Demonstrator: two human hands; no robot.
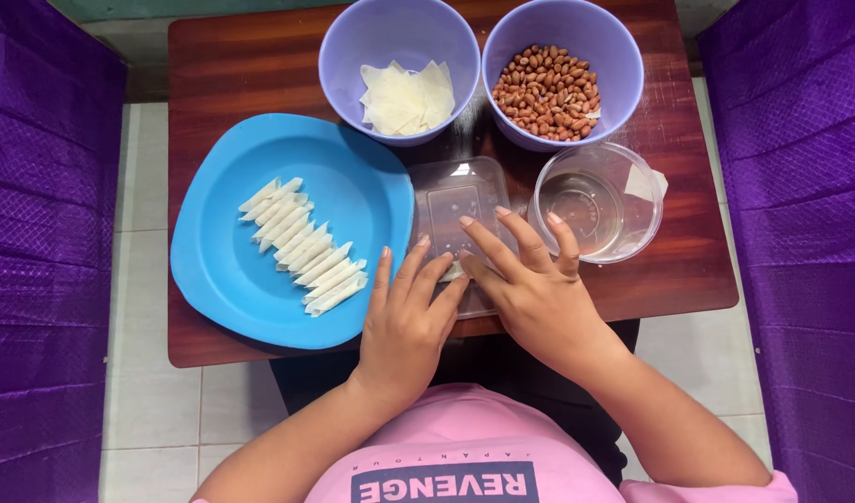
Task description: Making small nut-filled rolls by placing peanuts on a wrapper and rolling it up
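Two hands, left hand (pixel 404 321) and right hand (pixel 530 289), grip thin pale wrapper (pixel 453 272) on clear plastic lid (pixel 455 200).

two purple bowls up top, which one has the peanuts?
The right-hand purple bowl, above the clear round container, holds the peanuts. The left purple bowl holds pale square wrappers instead.

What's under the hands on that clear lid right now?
Both hands, left hand and right hand, press on the clear plastic lid. A pale wrapper piece peeks out between the fingers; most of it is covered, so any filling cannot be seen.
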